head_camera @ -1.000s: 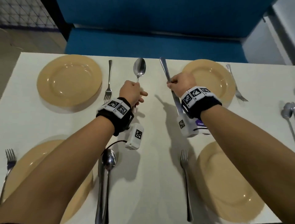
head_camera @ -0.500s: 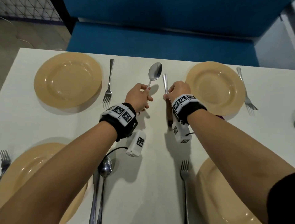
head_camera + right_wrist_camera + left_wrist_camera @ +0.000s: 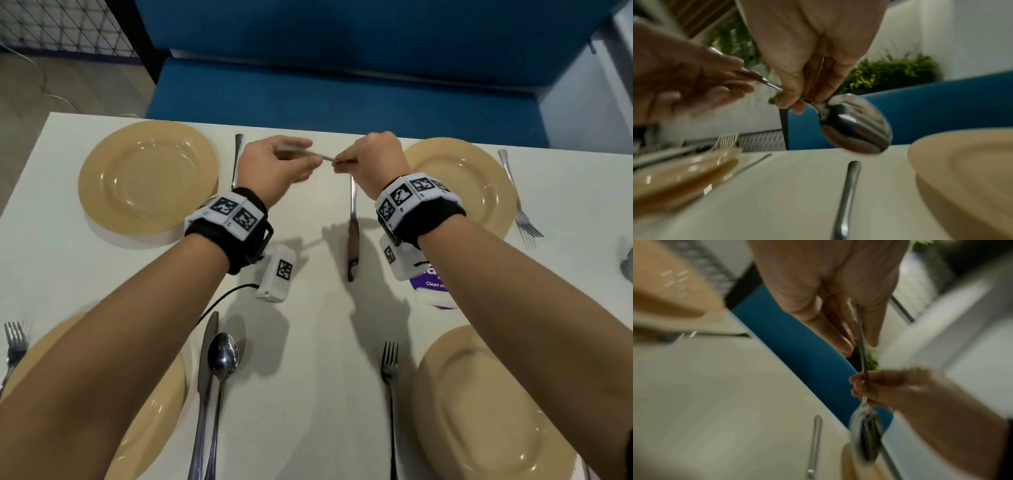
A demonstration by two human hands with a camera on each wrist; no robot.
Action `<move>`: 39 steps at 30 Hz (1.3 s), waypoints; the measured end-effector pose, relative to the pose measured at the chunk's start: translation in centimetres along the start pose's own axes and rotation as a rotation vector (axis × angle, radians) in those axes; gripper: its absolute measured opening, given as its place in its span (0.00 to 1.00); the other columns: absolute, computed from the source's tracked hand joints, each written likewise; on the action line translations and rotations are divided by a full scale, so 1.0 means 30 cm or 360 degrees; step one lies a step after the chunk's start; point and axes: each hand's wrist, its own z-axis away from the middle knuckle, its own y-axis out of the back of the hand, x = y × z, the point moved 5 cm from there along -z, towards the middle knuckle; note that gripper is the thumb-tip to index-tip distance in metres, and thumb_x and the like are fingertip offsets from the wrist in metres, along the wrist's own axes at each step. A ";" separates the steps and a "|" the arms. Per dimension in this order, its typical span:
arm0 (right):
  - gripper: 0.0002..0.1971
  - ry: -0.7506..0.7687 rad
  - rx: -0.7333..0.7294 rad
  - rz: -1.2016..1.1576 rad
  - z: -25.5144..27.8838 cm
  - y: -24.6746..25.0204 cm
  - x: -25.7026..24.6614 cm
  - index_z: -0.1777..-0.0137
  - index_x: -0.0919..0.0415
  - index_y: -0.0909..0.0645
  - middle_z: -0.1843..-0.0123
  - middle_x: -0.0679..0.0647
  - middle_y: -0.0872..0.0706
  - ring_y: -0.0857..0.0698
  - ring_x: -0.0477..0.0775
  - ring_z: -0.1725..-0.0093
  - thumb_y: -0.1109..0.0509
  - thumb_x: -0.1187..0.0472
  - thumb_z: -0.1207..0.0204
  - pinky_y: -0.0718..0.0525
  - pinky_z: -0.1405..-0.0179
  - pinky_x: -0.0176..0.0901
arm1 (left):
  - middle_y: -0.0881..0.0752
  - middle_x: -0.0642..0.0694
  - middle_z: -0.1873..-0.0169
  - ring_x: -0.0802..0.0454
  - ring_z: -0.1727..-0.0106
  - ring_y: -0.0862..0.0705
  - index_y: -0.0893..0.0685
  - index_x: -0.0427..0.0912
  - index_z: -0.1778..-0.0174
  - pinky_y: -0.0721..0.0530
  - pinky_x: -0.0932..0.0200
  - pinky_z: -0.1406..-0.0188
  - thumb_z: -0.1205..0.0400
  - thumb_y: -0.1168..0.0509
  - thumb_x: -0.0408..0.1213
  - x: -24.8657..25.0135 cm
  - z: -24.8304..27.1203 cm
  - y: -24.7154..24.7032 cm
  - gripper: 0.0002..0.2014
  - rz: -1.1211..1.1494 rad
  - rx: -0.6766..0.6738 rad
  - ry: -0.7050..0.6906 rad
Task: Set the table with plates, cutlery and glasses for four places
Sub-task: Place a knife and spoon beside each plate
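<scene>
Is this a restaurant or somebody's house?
Probably a restaurant or café, though I can't be sure. A white table is being set with matching plates, a blue booth bench runs along it, and plants grow behind.

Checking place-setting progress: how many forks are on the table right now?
4. Far-left fork beside far-left plate; far-right fork beside far-right plate; near-left fork beside near-left plate; near-right fork beside near-right plate. Arms may hide others.

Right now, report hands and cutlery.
Left hand and right hand both pinch shiny steel spoon, midair. Steel knife lies below. Nothing blocking.
</scene>
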 end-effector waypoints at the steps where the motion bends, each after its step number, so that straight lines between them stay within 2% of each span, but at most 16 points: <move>1: 0.09 -0.0079 0.0043 -0.0235 0.009 0.013 0.006 0.48 0.56 0.10 0.52 0.55 0.08 0.13 0.54 0.49 0.27 0.57 0.26 0.21 0.45 0.40 | 0.12 0.48 0.65 0.57 0.64 0.14 0.13 0.42 0.53 0.13 0.63 0.54 0.26 0.26 0.29 0.001 -0.006 0.000 0.08 0.0180 0.0007 -0.0029; 4: 0.09 -0.0206 0.0022 -0.0807 0.035 -0.003 -0.018 0.51 0.58 0.09 0.58 0.53 0.08 0.14 0.40 0.62 0.22 0.59 0.31 0.18 0.53 0.27 | 0.12 0.50 0.64 0.55 0.61 0.14 0.13 0.42 0.54 0.15 0.64 0.53 0.22 0.29 0.31 -0.020 -0.033 -0.033 0.04 0.0314 -0.0011 -0.0016; 5: 0.09 -0.0246 -0.0045 -0.0869 0.038 -0.024 -0.024 0.51 0.58 0.09 0.59 0.53 0.08 0.15 0.39 0.65 0.22 0.60 0.30 0.18 0.55 0.26 | 0.12 0.49 0.66 0.55 0.63 0.14 0.13 0.40 0.56 0.15 0.63 0.55 0.22 0.29 0.31 -0.029 -0.044 -0.048 0.02 0.0311 -0.0010 0.0001; 7: 0.08 -0.0328 -0.0116 -0.0932 0.038 -0.060 -0.013 0.51 0.60 0.09 0.59 0.57 0.08 0.15 0.44 0.64 0.23 0.60 0.29 0.14 0.53 0.36 | 0.12 0.49 0.70 0.56 0.69 0.14 0.13 0.36 0.57 0.14 0.63 0.61 0.21 0.30 0.31 -0.049 -0.069 -0.070 0.03 0.0255 0.0030 0.0055; 9: 0.09 -0.0470 -0.0073 -0.0894 0.037 -0.081 0.035 0.50 0.60 0.10 0.57 0.57 0.08 0.12 0.50 0.60 0.24 0.58 0.28 0.13 0.47 0.43 | 0.13 0.47 0.70 0.55 0.70 0.15 0.13 0.32 0.54 0.13 0.64 0.64 0.20 0.31 0.33 -0.083 -0.097 -0.082 0.06 0.0115 0.0084 0.0143; 11: 0.10 -0.0655 -0.0039 -0.0701 0.039 -0.109 0.104 0.48 0.59 0.10 0.52 0.57 0.08 0.11 0.53 0.53 0.25 0.57 0.27 0.15 0.44 0.42 | 0.14 0.45 0.69 0.54 0.70 0.15 0.13 0.30 0.50 0.13 0.66 0.67 0.20 0.30 0.35 -0.127 -0.124 -0.092 0.10 -0.0052 0.0100 0.0256; 14: 0.15 -0.0784 -0.0171 -0.0331 0.058 -0.161 0.158 0.44 0.60 0.13 0.46 0.57 0.10 0.13 0.54 0.47 0.22 0.57 0.29 0.21 0.51 0.36 | 0.12 0.43 0.67 0.50 0.68 0.13 0.11 0.34 0.51 0.11 0.61 0.62 0.22 0.28 0.35 -0.184 -0.146 -0.129 0.09 -0.0343 0.0005 0.0388; 16: 0.16 -0.0783 -0.0254 -0.0254 0.069 -0.193 0.161 0.44 0.61 0.14 0.47 0.57 0.10 0.13 0.55 0.47 0.21 0.60 0.32 0.22 0.55 0.36 | 0.12 0.43 0.69 0.50 0.69 0.12 0.11 0.34 0.53 0.10 0.60 0.61 0.23 0.27 0.35 -0.210 -0.149 -0.165 0.08 -0.0437 -0.0088 0.0465; 19: 0.16 -0.0760 -0.0235 -0.0229 0.068 -0.211 0.166 0.43 0.58 0.14 0.46 0.55 0.11 0.14 0.54 0.45 0.23 0.65 0.31 0.24 0.56 0.35 | 0.11 0.43 0.69 0.52 0.70 0.11 0.12 0.34 0.59 0.10 0.59 0.61 0.25 0.25 0.35 -0.245 -0.164 -0.204 0.07 -0.0566 -0.0143 0.0539; 22: 0.16 -0.0753 -0.0172 -0.0205 0.047 -0.208 0.178 0.43 0.55 0.14 0.47 0.55 0.10 0.14 0.54 0.48 0.27 0.68 0.29 0.23 0.57 0.35 | 0.09 0.39 0.65 0.46 0.61 0.08 0.15 0.38 0.67 0.10 0.50 0.53 0.29 0.22 0.36 -0.256 -0.191 -0.228 0.09 -0.0674 -0.0123 0.0514; 28: 0.14 -0.0689 -0.0081 -0.0152 -0.002 -0.197 0.191 0.41 0.60 0.14 0.48 0.58 0.10 0.14 0.57 0.48 0.32 0.70 0.25 0.17 0.48 0.44 | 0.09 0.41 0.63 0.46 0.60 0.09 0.18 0.43 0.72 0.11 0.50 0.52 0.27 0.24 0.39 -0.213 -0.249 -0.273 0.11 -0.0825 -0.0046 0.0344; 29: 0.14 -0.0689 -0.0069 -0.0140 -0.009 -0.194 0.195 0.42 0.60 0.14 0.48 0.58 0.10 0.14 0.57 0.48 0.32 0.69 0.25 0.16 0.47 0.45 | 0.09 0.42 0.61 0.47 0.58 0.09 0.17 0.43 0.71 0.12 0.52 0.50 0.26 0.25 0.39 -0.210 -0.250 -0.273 0.10 -0.0839 -0.0020 0.0328; 31: 0.13 -0.0710 -0.0054 -0.0144 -0.021 -0.188 0.206 0.42 0.61 0.14 0.48 0.58 0.10 0.13 0.57 0.48 0.32 0.69 0.24 0.16 0.47 0.44 | 0.10 0.44 0.54 0.49 0.51 0.12 0.14 0.42 0.60 0.15 0.58 0.47 0.25 0.26 0.41 -0.208 -0.247 -0.269 0.07 -0.0898 0.0022 0.0316; 34: 0.11 -0.0708 -0.0055 -0.0108 -0.036 -0.181 0.218 0.43 0.61 0.14 0.49 0.59 0.10 0.13 0.58 0.48 0.30 0.67 0.24 0.19 0.50 0.41 | 0.12 0.46 0.44 0.51 0.42 0.15 0.14 0.41 0.45 0.18 0.59 0.41 0.28 0.25 0.37 -0.214 -0.246 -0.271 0.16 -0.0970 -0.0028 0.0312; 36: 0.11 -0.0716 -0.0045 -0.0085 -0.043 -0.184 0.222 0.43 0.61 0.14 0.49 0.58 0.10 0.13 0.57 0.49 0.30 0.66 0.24 0.19 0.51 0.41 | 0.12 0.46 0.43 0.52 0.42 0.15 0.14 0.42 0.42 0.17 0.60 0.41 0.30 0.24 0.34 -0.211 -0.247 -0.275 0.20 -0.0997 -0.0070 0.0311; 39: 0.11 -0.0751 -0.0041 -0.0084 -0.050 -0.193 0.229 0.43 0.62 0.14 0.49 0.58 0.11 0.13 0.58 0.49 0.30 0.66 0.24 0.17 0.49 0.43 | 0.12 0.46 0.44 0.51 0.43 0.14 0.13 0.42 0.42 0.16 0.58 0.41 0.30 0.24 0.33 -0.201 -0.257 -0.294 0.19 -0.0990 -0.0077 0.0292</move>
